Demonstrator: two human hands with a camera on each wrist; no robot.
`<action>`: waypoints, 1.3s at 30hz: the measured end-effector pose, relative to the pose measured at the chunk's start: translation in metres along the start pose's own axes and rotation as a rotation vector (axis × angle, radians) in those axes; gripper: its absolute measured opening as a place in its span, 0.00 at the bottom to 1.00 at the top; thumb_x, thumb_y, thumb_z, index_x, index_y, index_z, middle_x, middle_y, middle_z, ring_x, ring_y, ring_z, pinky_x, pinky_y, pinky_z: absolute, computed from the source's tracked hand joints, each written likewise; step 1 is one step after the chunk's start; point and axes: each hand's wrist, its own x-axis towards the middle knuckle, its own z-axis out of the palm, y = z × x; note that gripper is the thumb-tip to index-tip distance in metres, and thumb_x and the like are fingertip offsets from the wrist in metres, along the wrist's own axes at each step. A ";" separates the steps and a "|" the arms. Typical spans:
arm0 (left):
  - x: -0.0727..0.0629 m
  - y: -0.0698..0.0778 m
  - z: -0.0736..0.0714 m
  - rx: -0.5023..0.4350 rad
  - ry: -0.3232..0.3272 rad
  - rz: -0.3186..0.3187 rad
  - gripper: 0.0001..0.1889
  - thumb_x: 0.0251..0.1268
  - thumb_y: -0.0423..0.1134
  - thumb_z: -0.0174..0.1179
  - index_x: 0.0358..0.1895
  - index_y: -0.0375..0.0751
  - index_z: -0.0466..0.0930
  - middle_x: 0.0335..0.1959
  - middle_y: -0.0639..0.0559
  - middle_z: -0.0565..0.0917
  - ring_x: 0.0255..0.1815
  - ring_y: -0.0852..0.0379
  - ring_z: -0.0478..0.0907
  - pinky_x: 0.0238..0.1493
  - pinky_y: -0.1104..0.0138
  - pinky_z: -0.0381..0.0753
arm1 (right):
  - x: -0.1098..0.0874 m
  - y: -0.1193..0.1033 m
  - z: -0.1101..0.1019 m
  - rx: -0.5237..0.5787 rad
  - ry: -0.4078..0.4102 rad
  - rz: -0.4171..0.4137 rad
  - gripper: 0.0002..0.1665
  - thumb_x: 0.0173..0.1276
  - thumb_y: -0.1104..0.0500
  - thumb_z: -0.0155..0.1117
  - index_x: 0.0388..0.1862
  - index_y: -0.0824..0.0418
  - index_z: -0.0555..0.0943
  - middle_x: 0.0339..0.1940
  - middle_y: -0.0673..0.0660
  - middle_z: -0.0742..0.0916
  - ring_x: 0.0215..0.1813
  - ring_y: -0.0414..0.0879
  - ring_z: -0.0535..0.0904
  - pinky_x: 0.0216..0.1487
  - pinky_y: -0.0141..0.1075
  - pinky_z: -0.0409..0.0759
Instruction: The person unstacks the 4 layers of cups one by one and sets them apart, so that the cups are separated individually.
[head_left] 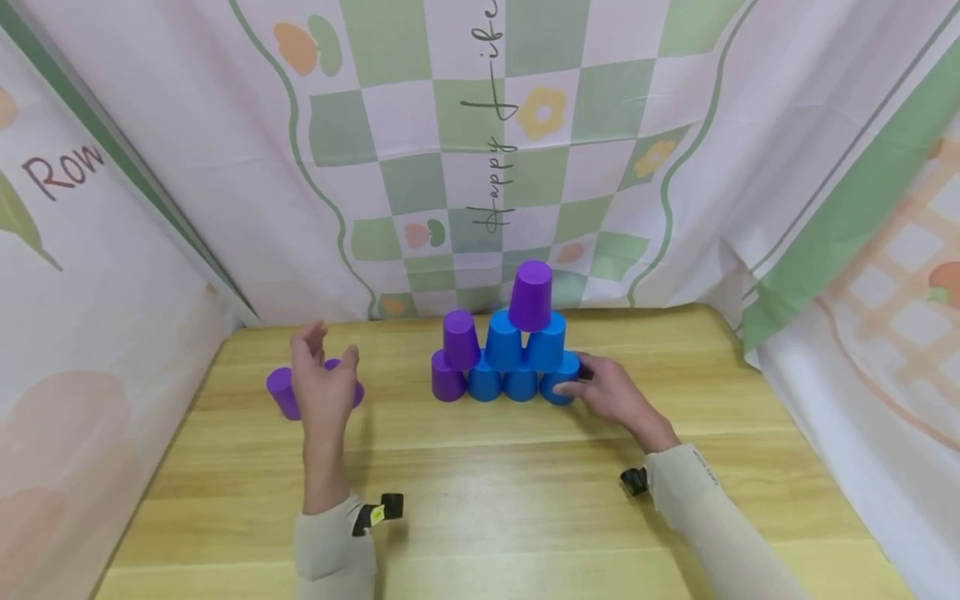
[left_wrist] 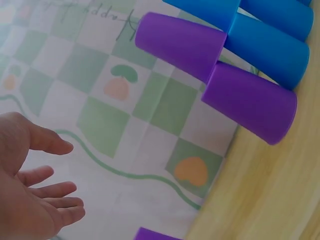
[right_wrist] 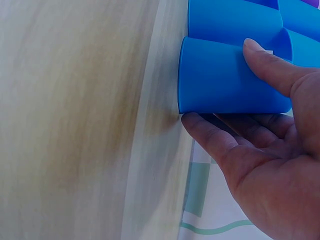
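Observation:
Upside-down cups are stacked in a stepped pyramid at the table's back. Its bottom row has a purple cup [head_left: 447, 377] at left and three blue ones. Above sit another purple cup [head_left: 461, 340] and two blue cups [head_left: 504, 342]; a purple cup [head_left: 531, 297] tops the blue pair. My right hand [head_left: 613, 392] holds the bottom right blue cup [right_wrist: 225, 77], thumb on its front and fingers along its side. At left, my left hand [head_left: 324, 385] hovers over two purple cups [head_left: 281, 392], partly hiding them. Its fingers are spread and hold nothing in the left wrist view.
A wooden table [head_left: 480, 500] carries everything. Behind it hangs a checkered cloth [head_left: 472, 117], close to the stack. More printed cloth [head_left: 97, 350] encloses the left and right sides. Small black cameras [head_left: 392, 505] sit at both wrists.

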 end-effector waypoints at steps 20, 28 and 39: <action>-0.018 0.022 0.041 -0.071 -0.142 0.213 0.33 0.66 0.24 0.68 0.73 0.34 0.68 0.74 0.42 0.74 0.81 0.50 0.66 0.84 0.63 0.60 | 0.001 0.001 -0.001 0.008 -0.008 -0.005 0.26 0.74 0.48 0.71 0.64 0.60 0.81 0.56 0.59 0.89 0.52 0.54 0.83 0.60 0.56 0.85; -0.029 0.037 0.070 -0.074 -0.253 0.331 0.32 0.66 0.24 0.68 0.72 0.36 0.69 0.72 0.44 0.76 0.80 0.51 0.67 0.83 0.61 0.63 | -0.001 -0.001 -0.001 0.014 -0.004 0.015 0.26 0.74 0.49 0.72 0.65 0.59 0.81 0.58 0.59 0.88 0.54 0.55 0.83 0.62 0.57 0.84; -0.039 0.053 0.098 -0.013 -0.350 0.478 0.31 0.69 0.29 0.68 0.73 0.37 0.69 0.73 0.45 0.75 0.80 0.51 0.67 0.81 0.56 0.66 | -0.001 0.000 -0.001 0.020 -0.002 0.001 0.26 0.74 0.49 0.72 0.64 0.61 0.81 0.56 0.59 0.89 0.53 0.54 0.84 0.61 0.56 0.86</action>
